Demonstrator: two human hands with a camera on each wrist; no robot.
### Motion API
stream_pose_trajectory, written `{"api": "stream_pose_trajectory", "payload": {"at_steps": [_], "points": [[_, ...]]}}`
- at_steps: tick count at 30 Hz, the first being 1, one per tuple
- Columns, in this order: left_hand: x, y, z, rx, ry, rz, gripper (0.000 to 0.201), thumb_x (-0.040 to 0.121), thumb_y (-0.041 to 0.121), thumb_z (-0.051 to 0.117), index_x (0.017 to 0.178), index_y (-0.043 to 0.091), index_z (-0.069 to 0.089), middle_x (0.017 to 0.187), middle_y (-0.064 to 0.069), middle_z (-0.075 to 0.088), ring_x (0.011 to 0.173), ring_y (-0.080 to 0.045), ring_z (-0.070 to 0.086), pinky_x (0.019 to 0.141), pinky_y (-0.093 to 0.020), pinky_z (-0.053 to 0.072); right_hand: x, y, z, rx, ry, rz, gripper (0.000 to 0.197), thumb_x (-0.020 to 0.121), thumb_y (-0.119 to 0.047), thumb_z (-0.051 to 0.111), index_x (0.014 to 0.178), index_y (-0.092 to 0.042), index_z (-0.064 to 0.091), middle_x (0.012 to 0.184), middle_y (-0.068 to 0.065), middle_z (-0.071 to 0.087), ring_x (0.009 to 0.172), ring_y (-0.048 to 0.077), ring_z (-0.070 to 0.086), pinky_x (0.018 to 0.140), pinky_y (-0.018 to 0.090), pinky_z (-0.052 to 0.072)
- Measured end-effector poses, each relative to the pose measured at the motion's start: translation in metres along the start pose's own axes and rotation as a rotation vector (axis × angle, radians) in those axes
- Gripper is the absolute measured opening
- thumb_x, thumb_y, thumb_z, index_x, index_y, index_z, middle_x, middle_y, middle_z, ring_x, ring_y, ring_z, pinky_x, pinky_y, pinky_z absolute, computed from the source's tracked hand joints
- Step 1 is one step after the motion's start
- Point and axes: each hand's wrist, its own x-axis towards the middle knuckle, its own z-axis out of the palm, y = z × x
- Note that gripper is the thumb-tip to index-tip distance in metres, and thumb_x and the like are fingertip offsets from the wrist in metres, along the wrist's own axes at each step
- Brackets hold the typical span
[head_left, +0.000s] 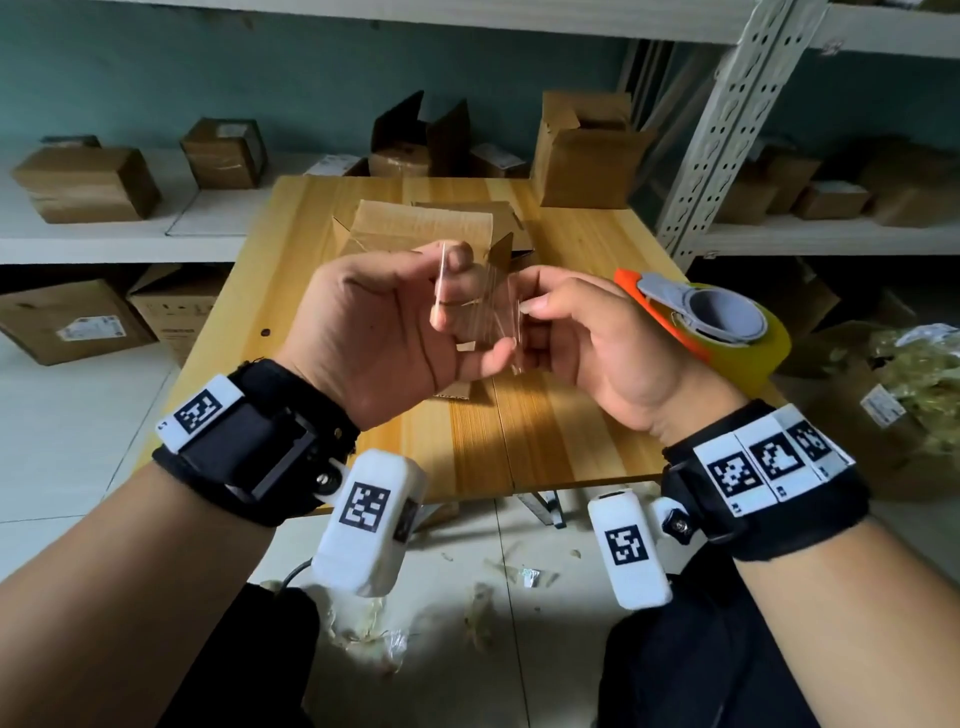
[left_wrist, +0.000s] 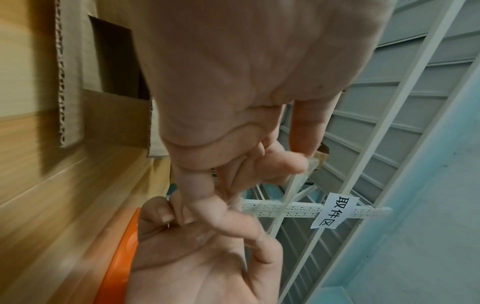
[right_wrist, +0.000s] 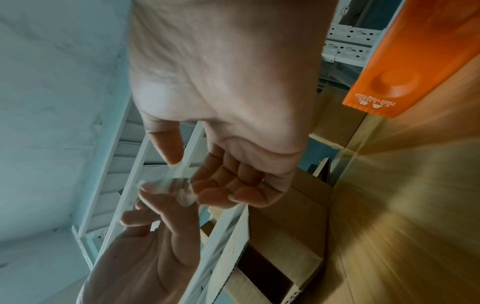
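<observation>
Head view, tape strip (head_left: 491, 317), dispenser (head_left: 712, 318), carton (head_left: 415, 227) behind

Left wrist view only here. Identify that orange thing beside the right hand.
Observer: A tape dispenser, orange frame, grey hub, yellowish roll, lying at the table's right edge.
Operator: Now say what's on the table past the hands.
Observer: An open cardboard box; the left hand and right hand hold the clear tape strip up in front of it.
Operator: Check the floor.
Observer: Torn scraps litter the tiles by the table's near edge.
</observation>
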Motion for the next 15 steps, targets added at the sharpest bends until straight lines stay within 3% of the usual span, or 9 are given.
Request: {"api": "stream_pose_trajectory", "payload": {"at_steps": [3,5,9,11,12,15], "points": [[0.0011,-0.0013,-0.0002,-0.035,-0.015,-0.003,0.014,0.097,0.018,0.044,0.088,0.014,0.054,0.078,0.002,0.044,0.078,-0.02,0.041,0.084,-0.047,0.054,-0.0014,-0.0007,-0.0002,-0.009,0.015,-0.001,0.035,0.093,-0.016,0.048,0.122,0.0,0.059,0.101,0.023,0.057,0.086,0.027,0.063,0.083,0.042,0.048],[0.0022,-0.0025,0.0,-0.066,-0.025,0.0,0.015,0.096,0.018,0.043,0.088,0.013,0.054,0.078,0.002,0.043,0.077,-0.018,0.049,0.083,-0.047,0.055,-0.0016,0.0012,-0.0016,-0.01,0.03,0.0,0.034,0.093,-0.016,0.05,0.121,0.001,0.061,0.104,0.023,0.056,0.093,0.034,0.055,0.088,0.049,0.039],[0.0039,-0.0042,-0.0006,-0.068,-0.013,-0.002,0.017,0.097,0.019,0.042,0.087,0.014,0.055,0.08,0.003,0.043,0.077,-0.014,0.035,0.083,-0.045,0.055,-0.0023,0.0027,-0.0048,-0.033,0.05,-0.014,0.036,0.094,-0.016,0.052,0.114,0.014,0.056,0.102,0.025,0.055,0.095,0.035,0.053,0.089,0.051,0.036],[0.0045,-0.0054,0.0,-0.06,-0.007,-0.003,0.018,0.097,0.019,0.041,0.087,0.014,0.055,0.08,0.003,0.042,0.081,-0.015,0.015,0.083,-0.045,0.055,-0.0024,0.0022,-0.0051,-0.041,0.052,-0.028,0.026,0.093,-0.016,0.053,0.107,0.006,0.061,0.097,0.022,0.057,0.092,0.033,0.055,0.089,0.05,0.038],[0.0045,-0.0058,0.0002,-0.059,-0.005,-0.004,0.018,0.097,0.019,0.041,0.087,0.014,0.055,0.081,0.003,0.04,0.084,-0.016,0.012,0.083,-0.045,0.055,-0.0024,0.0015,-0.0049,-0.042,0.052,-0.034,0.02,0.092,-0.016,0.054,0.101,0.0,0.063,0.093,0.019,0.059,0.09,0.031,0.055,0.087,0.048,0.039],[0.0044,-0.0055,-0.0017,-0.044,-0.008,-0.006,0.014,0.096,0.019,0.045,0.088,0.015,0.055,0.08,0.003,0.04,0.074,-0.011,0.031,0.084,-0.045,0.054,-0.0018,0.0013,-0.0054,-0.026,0.037,-0.055,0.011,0.089,-0.014,0.053,0.09,-0.011,0.063,0.082,0.009,0.06,0.081,0.022,0.057,0.08,0.041,0.041]]}}
